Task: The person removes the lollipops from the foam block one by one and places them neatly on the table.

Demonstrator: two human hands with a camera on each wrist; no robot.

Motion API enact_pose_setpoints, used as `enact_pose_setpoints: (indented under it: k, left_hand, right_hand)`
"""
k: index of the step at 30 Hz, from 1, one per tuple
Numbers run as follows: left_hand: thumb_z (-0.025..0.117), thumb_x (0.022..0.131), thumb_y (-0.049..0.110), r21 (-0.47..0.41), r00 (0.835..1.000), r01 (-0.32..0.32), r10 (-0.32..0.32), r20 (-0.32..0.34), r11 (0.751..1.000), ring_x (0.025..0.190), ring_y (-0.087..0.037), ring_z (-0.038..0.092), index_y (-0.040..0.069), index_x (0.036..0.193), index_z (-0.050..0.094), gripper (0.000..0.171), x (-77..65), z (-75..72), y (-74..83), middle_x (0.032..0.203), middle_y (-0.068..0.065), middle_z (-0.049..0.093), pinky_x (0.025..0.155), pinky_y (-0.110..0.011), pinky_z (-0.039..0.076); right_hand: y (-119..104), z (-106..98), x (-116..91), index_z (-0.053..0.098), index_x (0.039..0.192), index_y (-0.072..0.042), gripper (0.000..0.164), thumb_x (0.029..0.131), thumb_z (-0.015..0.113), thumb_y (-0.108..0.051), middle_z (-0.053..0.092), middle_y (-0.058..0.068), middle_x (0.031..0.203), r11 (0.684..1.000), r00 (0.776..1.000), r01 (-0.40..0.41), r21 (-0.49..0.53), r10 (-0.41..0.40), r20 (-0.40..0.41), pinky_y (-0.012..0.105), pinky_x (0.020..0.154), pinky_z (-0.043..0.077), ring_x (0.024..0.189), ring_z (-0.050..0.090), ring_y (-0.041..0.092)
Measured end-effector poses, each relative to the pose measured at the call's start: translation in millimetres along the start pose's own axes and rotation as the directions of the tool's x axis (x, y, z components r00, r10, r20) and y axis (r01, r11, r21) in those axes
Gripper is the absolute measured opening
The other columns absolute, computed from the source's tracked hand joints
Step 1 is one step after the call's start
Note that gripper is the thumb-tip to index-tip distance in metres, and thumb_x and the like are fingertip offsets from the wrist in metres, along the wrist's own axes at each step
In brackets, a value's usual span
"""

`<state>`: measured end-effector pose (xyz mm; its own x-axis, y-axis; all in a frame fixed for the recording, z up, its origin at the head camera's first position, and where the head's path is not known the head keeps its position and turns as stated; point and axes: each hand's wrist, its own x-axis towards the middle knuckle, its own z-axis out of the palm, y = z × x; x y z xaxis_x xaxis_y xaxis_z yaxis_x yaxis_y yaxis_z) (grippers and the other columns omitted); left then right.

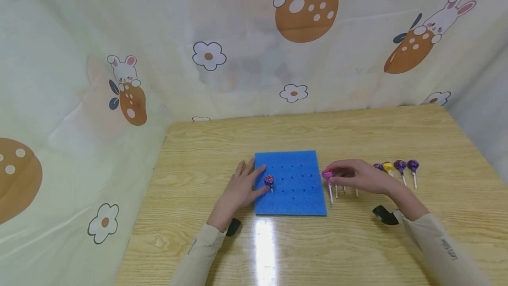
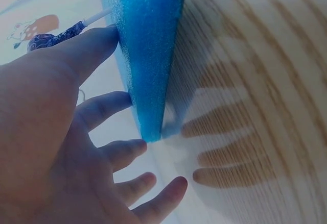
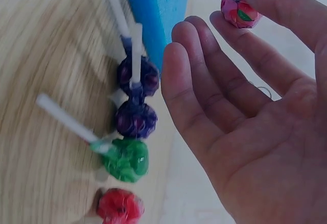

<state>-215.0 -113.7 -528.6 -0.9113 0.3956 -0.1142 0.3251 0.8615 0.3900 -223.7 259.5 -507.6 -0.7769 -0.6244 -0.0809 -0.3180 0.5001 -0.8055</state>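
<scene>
A blue foam board (image 1: 291, 207) with rows of small holes lies flat on the table. One dark, patterned lollipop (image 1: 269, 181) stands with its stick in the board near the left side. My left hand (image 1: 237, 192) touches the board's left edge with spread fingers, its thumb (image 2: 97, 45) resting on top beside that lollipop's stick. Just right of the board, my right hand (image 1: 363, 176) pinches a pink lollipop (image 3: 239, 13) between thumb and index finger, stick pointing down in the head view. Its other fingers hold nothing.
Below my right hand lie purple lollipops (image 3: 136, 119), a green lollipop (image 3: 126, 159) and a red lollipop (image 3: 120, 206), partly hidden in the head view. Farther right are a yellow lollipop (image 1: 387, 167) and more purple lollipops (image 1: 413, 165). A printed curtain (image 1: 246, 83) hangs behind the wooden table (image 1: 190, 153).
</scene>
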Motion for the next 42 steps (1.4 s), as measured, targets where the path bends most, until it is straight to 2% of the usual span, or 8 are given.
enact_pose_setpoints:
  k: [12,18,26,34,42]
  left_hand:
    - [0.058,0.098,0.053,0.005,1.000,0.009,-0.009,0.006,1.000,0.155,-0.043,0.009,0.025,0.157,0.037,0.069,1.2,-1.1,1.4,0.170,-0.012,0.014,0.115,-0.070,0.027]
    - [0.059,0.098,0.053,-0.002,1.000,0.015,-0.015,0.015,1.000,0.156,-0.042,0.008,0.025,0.157,0.037,0.069,-0.2,-0.6,1.4,0.170,-0.011,0.014,0.115,-0.070,0.027]
    - [0.058,0.098,0.052,-0.006,1.000,0.011,-0.011,0.009,1.000,0.156,-0.043,0.008,0.025,0.157,0.037,0.069,0.4,-0.2,0.9,0.170,-0.011,0.014,0.115,-0.069,0.027]
    - [0.057,0.098,0.055,0.000,1.000,0.010,-0.010,0.005,1.000,0.156,-0.042,0.008,0.025,0.157,0.037,0.069,0.6,0.5,0.2,0.170,-0.011,0.013,0.116,-0.068,0.026]
    - [0.057,0.098,0.054,0.009,1.000,0.006,-0.006,0.000,1.000,0.156,-0.043,0.009,0.024,0.157,0.038,0.069,2.0,1.4,-1.0,0.170,-0.011,0.014,0.117,-0.067,0.027]
  right_hand:
    - [5,-9,-17,0.065,0.129,-0.016,0.033,0.100,0.062,-0.032,0.071,0.000,0.117,0.994,0.996,-0.085,-0.068,0.082,-0.045,0.025,0.081,0.055,0.102,0.066,0.006]
    - [6,-13,-22,0.064,0.131,-0.013,0.035,0.100,0.063,-0.031,0.071,0.000,0.116,0.992,0.994,-0.095,-0.085,0.090,-0.057,0.024,0.077,0.054,0.098,0.065,0.006]
    - [10,-18,-34,0.061,0.135,-0.011,0.040,0.100,0.062,-0.033,0.069,0.004,0.124,0.986,0.988,-0.140,-0.088,0.133,-0.075,0.024,0.083,0.055,0.106,0.066,0.006]
    - [12,-21,-43,0.062,0.134,-0.010,0.040,0.100,0.063,-0.032,0.071,0.002,0.117,0.978,0.983,-0.155,-0.141,0.139,-0.116,0.024,0.074,0.053,0.095,0.064,0.003]
    - [14,-23,-47,0.062,0.134,-0.012,0.040,0.100,0.062,-0.033,0.071,0.002,0.117,0.976,0.981,-0.164,-0.140,0.146,-0.130,0.025,0.075,0.054,0.097,0.066,0.006]
